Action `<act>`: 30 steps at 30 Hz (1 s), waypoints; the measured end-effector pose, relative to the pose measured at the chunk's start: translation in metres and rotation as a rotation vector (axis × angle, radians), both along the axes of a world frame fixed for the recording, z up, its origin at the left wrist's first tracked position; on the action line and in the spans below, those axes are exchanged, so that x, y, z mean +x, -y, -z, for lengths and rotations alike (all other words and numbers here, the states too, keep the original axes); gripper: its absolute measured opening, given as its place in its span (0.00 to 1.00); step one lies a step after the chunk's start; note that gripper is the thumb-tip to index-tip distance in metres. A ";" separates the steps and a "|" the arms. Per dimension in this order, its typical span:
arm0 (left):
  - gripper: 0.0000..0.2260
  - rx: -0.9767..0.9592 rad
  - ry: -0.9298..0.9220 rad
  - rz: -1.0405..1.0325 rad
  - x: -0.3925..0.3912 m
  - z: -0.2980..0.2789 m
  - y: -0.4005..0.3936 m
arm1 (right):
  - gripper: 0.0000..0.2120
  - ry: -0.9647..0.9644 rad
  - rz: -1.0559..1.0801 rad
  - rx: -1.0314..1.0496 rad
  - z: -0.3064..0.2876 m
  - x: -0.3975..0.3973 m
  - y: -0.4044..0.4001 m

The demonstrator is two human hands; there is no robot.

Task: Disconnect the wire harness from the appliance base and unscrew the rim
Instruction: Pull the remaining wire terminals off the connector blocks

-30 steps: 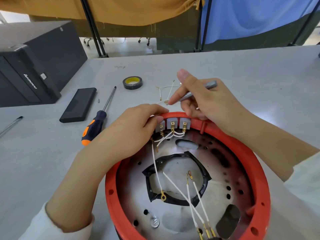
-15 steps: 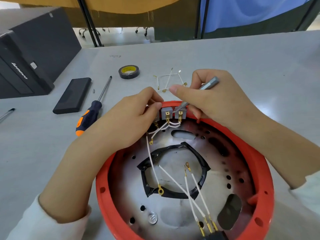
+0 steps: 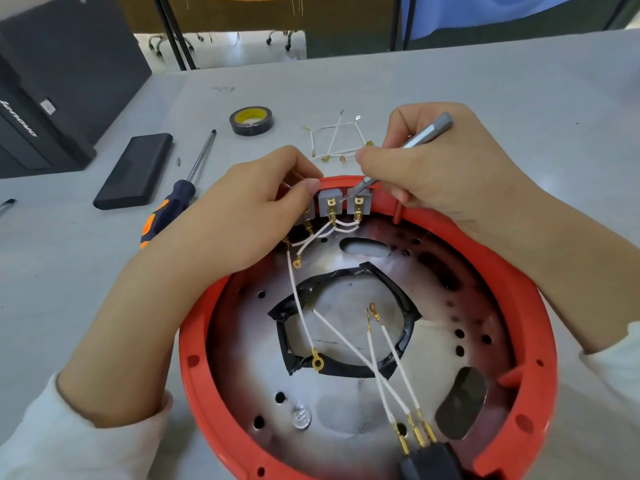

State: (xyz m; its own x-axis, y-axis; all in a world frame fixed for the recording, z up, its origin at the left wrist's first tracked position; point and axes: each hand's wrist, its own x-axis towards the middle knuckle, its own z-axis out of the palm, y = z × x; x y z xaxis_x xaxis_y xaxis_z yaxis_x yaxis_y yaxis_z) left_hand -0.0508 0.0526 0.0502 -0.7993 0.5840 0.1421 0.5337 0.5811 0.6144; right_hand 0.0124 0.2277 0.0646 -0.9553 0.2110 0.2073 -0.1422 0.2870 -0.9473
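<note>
Working from the single head view, you have the appliance base (image 3: 346,341) filling the lower centre of the frame, its red rim (image 3: 533,306) circling a scorched metal plate. Your left hand (image 3: 242,220) is pinched narrow on the leftmost grey terminal block (image 3: 306,211) at the top of the rim, while your right hand (image 3: 436,174) is closed around a slim grey tool (image 3: 412,142) whose tip sits between the other two terminal blocks (image 3: 330,202). The wire harness (image 3: 329,230) looks light and limp: thin white leads with small brass connectors, some already hanging free across the plate toward a black plug (image 3: 429,460) at the bottom edge. Judge those connectors as delicate; take hold at the brass end, not the wire, since a pull on the lead could tear the crimp. The rim seems stiff plastic and would likely need steadying by its outer edge when you unscrew it. Around it, the grey table (image 3: 485,81) is smooth and matte. A loose bundle of wires (image 3: 336,140) lies just above your hands, a roll of tape (image 3: 251,120) sits upper centre-left, and a screwdriver (image 3: 180,188) and flat black case (image 3: 135,169) lie at left. A black computer box (image 3: 52,81) fills the upper left, with curtains behind.
</note>
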 end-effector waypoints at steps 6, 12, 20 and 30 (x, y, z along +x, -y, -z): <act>0.06 0.063 0.014 -0.012 0.003 -0.005 0.001 | 0.15 0.001 0.015 0.005 -0.001 0.001 0.000; 0.04 0.169 0.049 -0.077 0.004 -0.009 0.001 | 0.13 0.001 0.033 0.083 -0.001 0.003 -0.002; 0.05 0.203 0.043 -0.085 0.004 -0.009 0.001 | 0.14 -0.015 0.056 0.245 0.002 0.003 0.002; 0.06 0.166 0.019 -0.074 0.003 -0.010 0.000 | 0.15 0.001 0.028 0.239 0.000 0.004 0.004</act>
State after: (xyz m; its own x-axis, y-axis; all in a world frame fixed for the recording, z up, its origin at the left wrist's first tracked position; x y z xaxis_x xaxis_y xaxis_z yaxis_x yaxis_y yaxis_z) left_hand -0.0482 0.0521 0.0599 -0.8426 0.4932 0.2165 0.4810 0.5081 0.7145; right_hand 0.0169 0.2238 0.0643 -0.9498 0.1829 0.2539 -0.1302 0.5067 -0.8522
